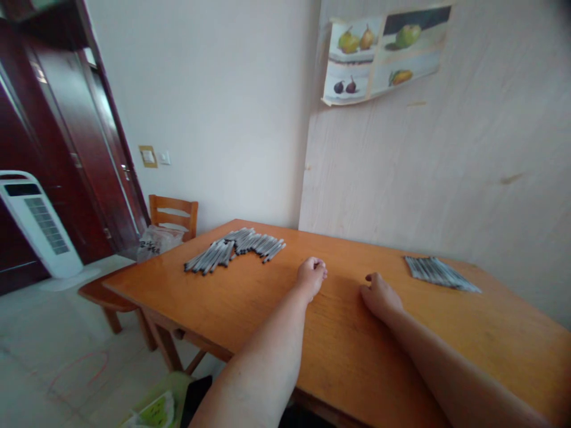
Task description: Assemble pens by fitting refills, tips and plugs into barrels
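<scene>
My left hand is above the middle of the wooden table, its fingers curled together. A small dark spot shows at the fingertips; what it is, I cannot make out. To its right, my right hand is low over the tabletop, thumb and forefinger apart, with nothing visible between them. A loose, overlapping pile of slim grey pens with black ends spreads beyond my left hand toward the table's far left. On the far right, past my right hand, a neater row of similar pens lies side by side.
A wooden chair at the table's left end bears a clear plastic bag with small black pieces. A white upright appliance stands by the dark red doors. The wall borders the table's far side. Below the near edge is a greenish bin.
</scene>
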The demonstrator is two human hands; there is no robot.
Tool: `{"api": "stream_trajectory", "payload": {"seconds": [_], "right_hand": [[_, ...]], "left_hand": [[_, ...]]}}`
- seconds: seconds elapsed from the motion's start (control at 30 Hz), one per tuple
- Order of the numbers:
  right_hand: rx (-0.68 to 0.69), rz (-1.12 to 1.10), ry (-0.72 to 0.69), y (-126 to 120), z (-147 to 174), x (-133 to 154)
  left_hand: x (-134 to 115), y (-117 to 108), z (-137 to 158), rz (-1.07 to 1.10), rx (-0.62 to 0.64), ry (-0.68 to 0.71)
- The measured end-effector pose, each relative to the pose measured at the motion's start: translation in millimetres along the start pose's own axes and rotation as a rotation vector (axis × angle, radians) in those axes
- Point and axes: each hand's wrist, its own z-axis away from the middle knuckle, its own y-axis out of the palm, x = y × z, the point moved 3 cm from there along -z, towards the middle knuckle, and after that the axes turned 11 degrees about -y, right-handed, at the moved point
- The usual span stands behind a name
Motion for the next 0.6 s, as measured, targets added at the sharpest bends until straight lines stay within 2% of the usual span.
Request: {"api": "stream_trajectory", "payload": {"seconds": [0.37, 0.47, 0.6], "right_hand": [[-0.035, 0.022, -0.007, -0.7, 6.9, 2.9], [-0.026, 0.02, -0.002, 0.7, 6.2, 1.3], [-0.019, 0.022, -0.004, 1.9, 6.3, 0.2]], "left_hand": [[2.8, -8.4, -3.6, -0.202, -0.106, 0.005], [-1.7, -22.6, -2.4, -0.29, -0.151, 0.002], [-13.0, -58.1, -0.4, -0.417, -0.244, 0.028]]}}
